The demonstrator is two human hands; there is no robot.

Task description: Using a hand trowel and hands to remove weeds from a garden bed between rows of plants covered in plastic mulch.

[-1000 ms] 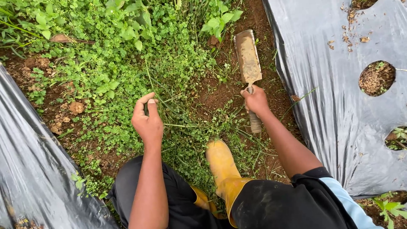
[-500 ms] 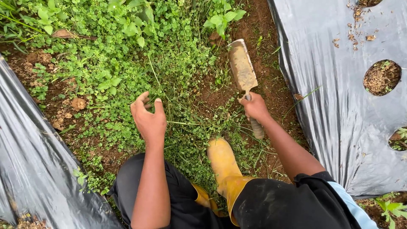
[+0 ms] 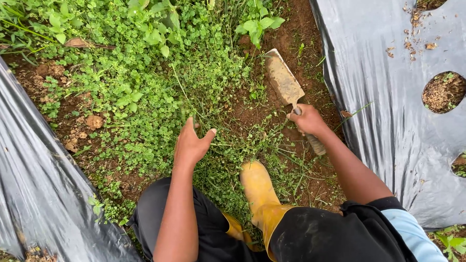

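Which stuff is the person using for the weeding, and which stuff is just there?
In use:
right hand gripping the muddy trowel
left hand, open over the weeds

Just there:
plastic sheet with planting holes
yellow boot
dry leaf

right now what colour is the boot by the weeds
Yellow, smeared with dirt: the rubber boot shows best in the head view, between the left hand and right hand.

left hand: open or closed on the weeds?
Open. The left hand has its thumb spread from the fingers above the weeds, with nothing gripped. The right hand is shut on the trowel.
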